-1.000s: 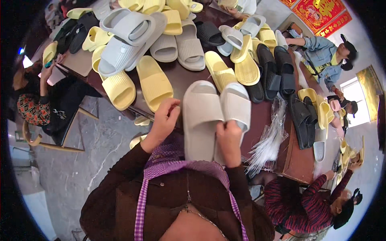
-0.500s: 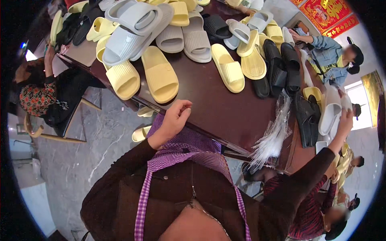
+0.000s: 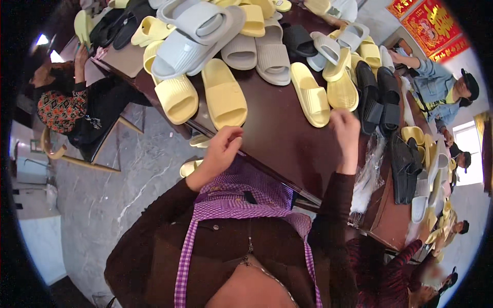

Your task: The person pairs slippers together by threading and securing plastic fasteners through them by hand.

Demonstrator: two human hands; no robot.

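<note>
Apron [image 3: 241, 197] checks in purple and white sit just under my chin, closest to me. Right past the apron is the near edge of the dark brown desk [image 3: 287, 138]. My left hand [image 3: 222, 151] rests on that edge with its fingers curled loose and open, holding nothing.

A bit farther over the desk, my right hand [image 3: 345, 134] reaches out. Its fingers are spread a little and grip nothing yet. They are almost touching the long yellow slipper [image 3: 309, 96], which lies flat, just past my right hand in the middle of the desk. Beside that slipper, on the right, are two black slippers [image 3: 379, 100] side by side.

To do this well, I think I should put my fingers down on the heel end of the yellow slipper, pinch the side firmly, and lift it straight up so it does not bump the black ones.

On the left part of the desk lie two more fat yellow slippers [image 3: 223, 100]. Behind them is a big grey pair [image 3: 192, 33], stacked and tilted. At the far end of the desk, other people sit by more slippers.
</note>
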